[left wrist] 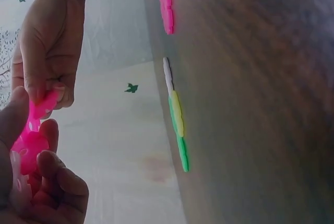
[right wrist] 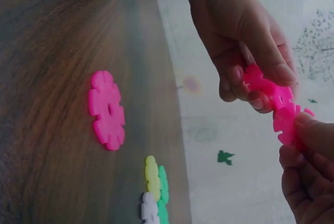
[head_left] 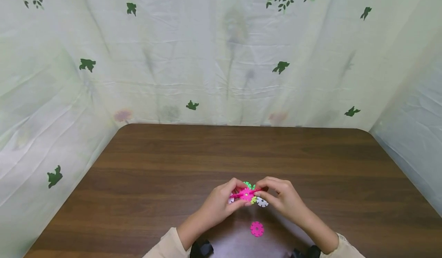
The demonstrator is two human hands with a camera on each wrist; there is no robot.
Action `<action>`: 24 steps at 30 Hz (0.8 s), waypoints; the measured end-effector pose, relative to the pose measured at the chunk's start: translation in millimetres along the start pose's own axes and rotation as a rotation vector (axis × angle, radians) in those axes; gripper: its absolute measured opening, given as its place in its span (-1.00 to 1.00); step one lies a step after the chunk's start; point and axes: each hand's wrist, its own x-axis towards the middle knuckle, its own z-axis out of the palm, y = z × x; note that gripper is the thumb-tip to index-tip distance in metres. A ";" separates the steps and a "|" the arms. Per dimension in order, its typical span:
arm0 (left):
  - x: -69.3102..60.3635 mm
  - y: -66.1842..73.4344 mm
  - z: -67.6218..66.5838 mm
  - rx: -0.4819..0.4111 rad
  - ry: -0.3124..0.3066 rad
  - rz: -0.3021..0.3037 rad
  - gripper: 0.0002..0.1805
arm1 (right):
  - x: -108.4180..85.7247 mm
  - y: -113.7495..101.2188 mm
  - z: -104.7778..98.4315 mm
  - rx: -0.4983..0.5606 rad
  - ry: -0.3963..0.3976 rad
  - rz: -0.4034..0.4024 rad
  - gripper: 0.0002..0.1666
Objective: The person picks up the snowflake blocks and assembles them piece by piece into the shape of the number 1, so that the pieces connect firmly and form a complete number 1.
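Note:
Both hands are raised over the table, joined by a chain of pink notched discs (head_left: pixel 246 194). My left hand (head_left: pixel 221 199) grips one side of the chain between thumb and fingers; in the right wrist view its thumb lies over a pink disc (right wrist: pixel 261 80). My right hand (head_left: pixel 284 198) pinches the disc at the other end, seen in the left wrist view as a tilted pink disc (left wrist: pixel 44 104). Fingers partly cover the joints between the discs. A loose pink disc (head_left: pixel 257 229) lies on the table nearer the body.
Behind the held chain, green (right wrist: pixel 164 184), yellow (right wrist: pixel 152 177) and white discs (head_left: pixel 262 201) lie close together on the brown table (head_left: pixel 172 154). A pale curtain with leaf prints (head_left: pixel 207 58) stands along the table's far edge and sides.

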 end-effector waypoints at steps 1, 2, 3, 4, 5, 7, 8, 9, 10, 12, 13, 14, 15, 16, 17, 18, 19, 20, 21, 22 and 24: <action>0.6 0.1 -0.8 0.017 0.002 0.000 -0.63 | 0.3 -0.6 -0.6 -0.001 0.002 0.011 -0.77; 1.0 0.2 -1.6 0.037 0.007 0.004 -0.63 | 0.3 -1.2 -1.0 -0.001 0.002 0.030 -0.77; 1.4 0.5 -2.7 0.063 0.012 0.011 -0.64 | 0.2 -1.4 -1.2 0.006 0.001 0.046 -0.77; 1.9 0.7 -4.0 0.093 0.017 0.020 -0.64 | 0.2 -1.9 -1.5 0.014 0.002 0.067 -0.77; 2.5 1.1 -5.3 0.127 0.027 0.035 -0.64 | -0.1 -1.7 -1.4 0.028 0.002 0.089 -0.77; 4.1 2.3 -8.0 0.193 0.042 0.068 -0.64 | -0.4 -2.0 -1.4 0.070 0.001 0.138 -0.78; 4.9 2.7 -9.1 0.219 0.050 0.095 -0.64 | -0.6 -1.8 -1.3 0.097 -0.001 0.166 -0.78; 5.6 3.3 -10.0 0.245 0.055 0.121 -0.64 | -0.9 -1.8 -1.0 0.132 -0.006 0.194 -0.80; 6.1 4.0 -10.5 0.273 0.059 0.150 -0.64 | -1.1 -2.5 -0.6 0.172 -0.010 0.232 -0.81; 6.4 6.0 -10.3 0.321 0.066 0.192 -0.62 | -1.3 -4.0 0.7 0.255 -0.021 0.305 -0.85; 6.3 6.9 -9.5 0.350 0.073 0.217 -0.60 | -1.2 -5.3 1.3 0.299 -0.028 0.342 -0.86; 5.9 7.8 -8.4 0.379 0.079 0.236 -0.59 | -1.6 -6.2 2.1 0.340 -0.036 0.378 -0.87; 5.5 8.7 -7.1 0.406 0.086 0.249 -0.58 | -1.4 -7.9 2.8 0.376 -0.043 0.412 -0.86; 5.0 9.2 -5.7 0.430 0.095 0.258 -0.58 | -1.3 -9.3 3.3 0.403 -0.048 0.439 -0.85; 4.3 9.5 -4.3 0.448 0.107 0.264 -0.57 | -1.2 -10.3 3.9 0.417 -0.053 0.458 -0.83; 3.8 9.6 -3.2 0.460 0.120 0.270 -0.58 | -1.2 -11.0 4.3 0.428 -0.057 0.469 -0.81; 3.4 9.6 -2.4 0.468 0.130 0.270 -0.59 | -1.3 -11.4 4.5 0.434 -0.060 0.472 -0.80; 3.1 9.3 -2.1 0.470 0.138 0.267 -0.60 | -1.3 -11.3 4.7 0.432 -0.061 0.463 -0.80; 3.2 8.9 -2.2 0.471 0.150 0.271 -0.61 | -1.1 -10.9 4.6 0.422 -0.057 0.454 -0.80; 3.4 8.2 -2.7 0.468 0.161 0.276 -0.62 | -0.9 -10.5 4.0 0.403 -0.053 0.440 -0.80; 4.1 6.5 -4.9 0.458 0.174 0.275 -0.63 | -1.0 -8.9 1.3 0.353 -0.042 0.405 -0.78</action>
